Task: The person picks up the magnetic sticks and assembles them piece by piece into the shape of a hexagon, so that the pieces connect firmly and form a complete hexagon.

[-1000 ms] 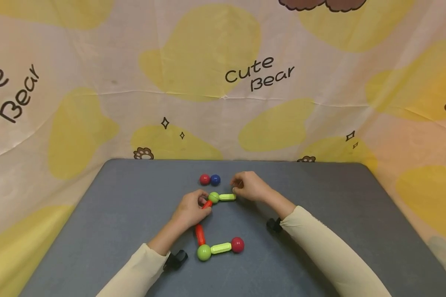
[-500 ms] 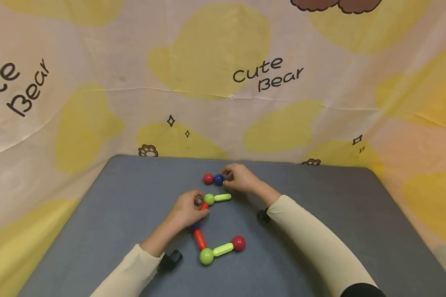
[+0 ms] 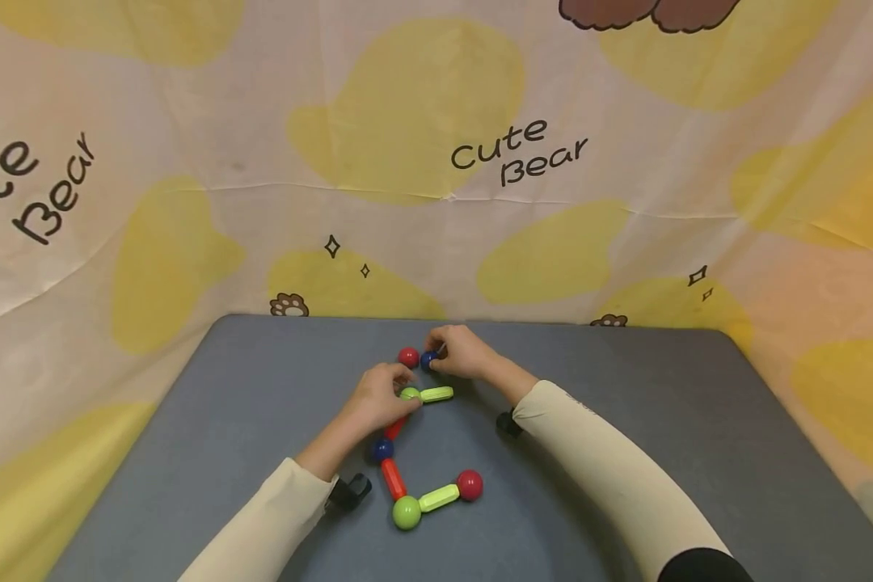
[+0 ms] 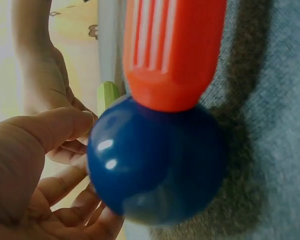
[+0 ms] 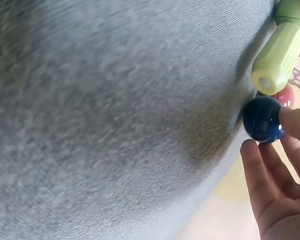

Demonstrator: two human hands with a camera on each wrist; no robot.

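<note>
A chain of balls and rods lies on the grey table in the head view. From its far green ball (image 3: 410, 394) a light-green rod (image 3: 437, 394) points right, and a red rod (image 3: 396, 428) runs back to a blue ball (image 3: 383, 449). My left hand (image 3: 378, 398) holds the far green ball, thumb in front and fingers behind. Beyond it, my right hand (image 3: 463, 353) pinches a loose blue ball (image 5: 263, 120) between thumb and fingers. A loose red ball (image 3: 408, 357) sits just left of that blue ball.
Nearer me, the chain continues through a second red rod (image 3: 394, 479), a green ball (image 3: 406, 512) and a light-green rod (image 3: 439, 498) to a red ball (image 3: 470, 484). A patterned cloth (image 3: 378, 121) hangs behind the table (image 3: 589, 420).
My right hand has moved left and away from the light-green rod's end to the loose blue ball and taken hold of it. My left hand has shifted from the red rod onto the green ball.
</note>
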